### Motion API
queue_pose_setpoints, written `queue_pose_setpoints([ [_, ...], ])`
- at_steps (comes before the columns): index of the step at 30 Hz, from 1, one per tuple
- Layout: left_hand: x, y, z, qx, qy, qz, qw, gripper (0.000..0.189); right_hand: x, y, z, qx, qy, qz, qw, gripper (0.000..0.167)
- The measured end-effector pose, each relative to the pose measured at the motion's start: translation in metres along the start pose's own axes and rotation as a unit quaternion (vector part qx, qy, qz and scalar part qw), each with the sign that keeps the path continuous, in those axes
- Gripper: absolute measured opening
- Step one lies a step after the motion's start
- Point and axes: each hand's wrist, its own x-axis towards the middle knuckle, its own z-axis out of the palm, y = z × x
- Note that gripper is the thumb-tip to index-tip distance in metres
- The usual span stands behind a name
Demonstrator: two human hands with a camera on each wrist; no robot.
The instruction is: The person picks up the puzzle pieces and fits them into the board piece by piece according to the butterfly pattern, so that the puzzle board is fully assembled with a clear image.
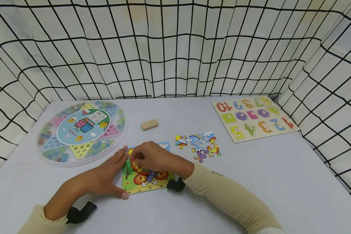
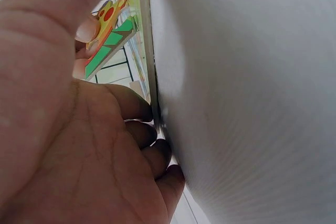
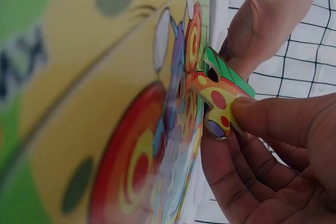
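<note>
A picture puzzle board (image 1: 149, 187) with a green, yellow and red cartoon print lies on the table near its front. My right hand (image 1: 153, 156) is over the board. Between its thumb and fingers it pinches a puzzle piece (image 3: 220, 98), yellow with red spots and a green part, tilted against the board's surface. My left hand (image 1: 102, 177) rests along the board's left side, thumb near the front corner and fingers spread toward the back. In the left wrist view, its fingertips touch the board's edge (image 2: 149, 51). The right hand hides part of the board in the head view.
Several loose puzzle pieces (image 1: 197, 139) lie right of the board. Behind it sits a small wooden block (image 1: 149, 124). A round game set (image 1: 82, 130) with colored beads is at the left, a wooden number board (image 1: 228, 130) at the back right. Black netting (image 1: 175, 60) encloses the table.
</note>
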Motion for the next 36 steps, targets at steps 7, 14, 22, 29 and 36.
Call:
queue_pose_setpoints([
  [7, 0.0, 0.001, 0.0, -0.006, -0.001, -0.003, 1.0, 0.131, 0.002, -0.006, 0.003, -0.01, 0.003, 0.01, 0.9999, 0.016],
  [14, -0.001, 0.0, -0.001, -0.006, 0.002, -0.002, 1.0, 0.131, 0.008, -0.007, 0.005, -0.058, -0.001, 0.019, 0.9981, 0.017],
  [22, -0.001, 0.001, 0.0, -0.01, 0.0, -0.008, 0.9999, 0.132, 0.012, -0.007, 0.007, -0.097, -0.017, 0.048, 0.994, 0.019],
  [29, 0.0, 0.001, 0.0, -0.011, 0.002, -0.01, 0.9999, 0.133, 0.017, -0.005, 0.009, -0.099, -0.034, 0.071, 0.9919, 0.019],
  [36, -0.001, 0.002, 0.001, -0.017, 0.0, -0.013, 0.9998, 0.133, 0.017, -0.006, 0.009, -0.088, -0.038, 0.082, 0.992, 0.017],
])
